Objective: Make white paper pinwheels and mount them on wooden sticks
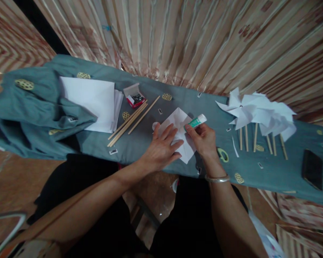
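A white paper square [187, 152], creased and cut from its corners, lies on the cloth-covered table in front of me. My left hand [163, 147] rests flat on its left part with the fingers spread. Between the thumb and fingers of my right hand [203, 139] is a green and white glue stick [196, 122], held tilted over the paper's right side. Whether its tip touches the paper is hidden by the hand. A small round white cap [155, 126] sits by the paper's left edge, partly behind my left fingers.
Wooden sticks [131, 122] and a small red box of dark pins [135, 98] lie left of the paper, beside stacked white sheets [88, 100]. Scissors with green handles [223, 154], several paper pinwheels [258, 111] on sticks and a phone [312, 169] lie to the right. A curtain hangs behind.
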Demonstrator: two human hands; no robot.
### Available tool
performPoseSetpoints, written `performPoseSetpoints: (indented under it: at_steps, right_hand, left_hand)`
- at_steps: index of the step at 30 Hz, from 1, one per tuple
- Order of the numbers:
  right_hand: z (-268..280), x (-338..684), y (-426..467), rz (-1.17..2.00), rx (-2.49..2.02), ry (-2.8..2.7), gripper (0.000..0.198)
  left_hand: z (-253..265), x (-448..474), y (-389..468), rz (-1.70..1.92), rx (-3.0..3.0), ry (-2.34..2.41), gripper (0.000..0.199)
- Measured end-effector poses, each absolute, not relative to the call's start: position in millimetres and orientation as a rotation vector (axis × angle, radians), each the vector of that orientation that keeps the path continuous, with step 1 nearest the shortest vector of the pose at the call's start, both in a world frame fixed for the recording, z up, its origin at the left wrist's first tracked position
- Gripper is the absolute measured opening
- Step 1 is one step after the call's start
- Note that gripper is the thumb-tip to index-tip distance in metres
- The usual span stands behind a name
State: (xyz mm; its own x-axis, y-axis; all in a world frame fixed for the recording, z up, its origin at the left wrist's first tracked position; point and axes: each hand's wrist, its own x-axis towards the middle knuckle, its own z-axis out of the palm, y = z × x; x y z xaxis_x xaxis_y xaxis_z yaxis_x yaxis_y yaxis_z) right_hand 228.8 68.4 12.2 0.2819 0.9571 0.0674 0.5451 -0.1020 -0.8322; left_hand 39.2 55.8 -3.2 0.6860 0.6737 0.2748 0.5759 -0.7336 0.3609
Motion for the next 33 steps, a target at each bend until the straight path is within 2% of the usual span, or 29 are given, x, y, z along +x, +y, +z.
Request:
performPoseSetpoints:
  at_steps: [3,33]
  right_hand:
    - [18.5,221.2,66.9,0.561,-1.849,-1.37,0.034]
    - [32.8,214.4,60.0,0.576,-1.887,-1.477,0.033]
  left_hand:
    - [-1.2,38.9,55.0,0.526,2.697,1.033,0.046]
    - [-2.5,38.3,55.1,0.503,2.759,1.054,0.048]
